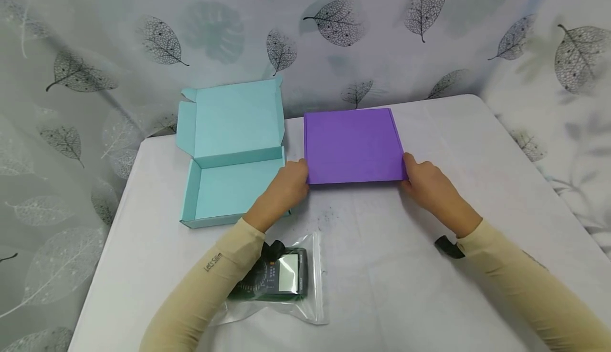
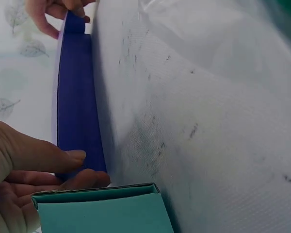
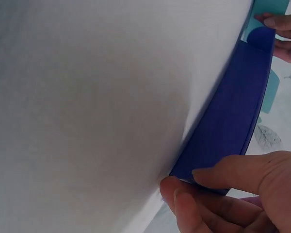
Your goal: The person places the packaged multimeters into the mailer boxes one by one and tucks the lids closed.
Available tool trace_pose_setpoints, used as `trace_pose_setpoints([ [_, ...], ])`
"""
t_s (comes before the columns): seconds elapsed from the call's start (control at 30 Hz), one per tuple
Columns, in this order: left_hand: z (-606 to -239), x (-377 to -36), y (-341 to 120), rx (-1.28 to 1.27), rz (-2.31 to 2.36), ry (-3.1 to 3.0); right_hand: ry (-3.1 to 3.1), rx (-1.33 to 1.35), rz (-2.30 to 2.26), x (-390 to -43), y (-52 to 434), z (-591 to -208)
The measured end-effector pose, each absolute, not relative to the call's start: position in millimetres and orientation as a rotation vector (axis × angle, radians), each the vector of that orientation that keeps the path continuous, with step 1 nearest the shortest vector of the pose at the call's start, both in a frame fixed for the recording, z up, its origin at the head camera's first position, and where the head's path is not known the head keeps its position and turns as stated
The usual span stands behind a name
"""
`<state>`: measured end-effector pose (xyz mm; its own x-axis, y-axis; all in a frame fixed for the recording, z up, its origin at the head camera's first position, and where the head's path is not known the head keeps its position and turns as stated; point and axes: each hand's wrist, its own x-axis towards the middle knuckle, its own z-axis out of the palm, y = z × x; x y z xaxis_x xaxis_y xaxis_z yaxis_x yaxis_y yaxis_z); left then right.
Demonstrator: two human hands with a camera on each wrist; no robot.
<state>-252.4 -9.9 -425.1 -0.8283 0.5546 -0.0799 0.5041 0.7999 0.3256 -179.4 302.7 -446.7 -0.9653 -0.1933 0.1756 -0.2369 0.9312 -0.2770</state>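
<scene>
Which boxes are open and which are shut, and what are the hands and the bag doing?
Purple box: shut, flat on the table.
Teal box: open, lid up, looks empty.
Plastic bag: flat, dark device inside.
Left hand: pinches the purple box's near left corner.
Right hand: pinches its near right corner.

You face a white table (image 1: 477, 145) with rounded far corners; its cloth shows fold creases and a few dark smudges near the middle. Behind it and down both sides hangs a pale grey curtain (image 1: 95, 34) printed with dark skeleton leaves and fainter green ones. It falls in soft folds and reaches below the table edge. The light is even and diffuse, throwing only weak shadows on the table.
</scene>
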Motion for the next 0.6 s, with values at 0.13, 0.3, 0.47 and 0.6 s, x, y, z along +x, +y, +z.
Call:
trace_pose_setpoints([
  [0.13, -425, -253, -11, 0.842, 0.415, 2.827, -2.957, 0.347, 0.388, -179, 303, -445],
  [0.3, -425, -256, -14, 0.874, 0.378, 2.855, -3.003, 0.361, 0.354, -181, 304, -441],
  [0.47, -424, -258, -17, 0.913, 0.387, 2.841, -3.111, 0.367, 0.565, -186, 311, -436],
  [0.6, -423, -260, -20, 0.878, 0.498, 2.773, -3.132, 0.379, 0.795, -187, 319, -432],
])
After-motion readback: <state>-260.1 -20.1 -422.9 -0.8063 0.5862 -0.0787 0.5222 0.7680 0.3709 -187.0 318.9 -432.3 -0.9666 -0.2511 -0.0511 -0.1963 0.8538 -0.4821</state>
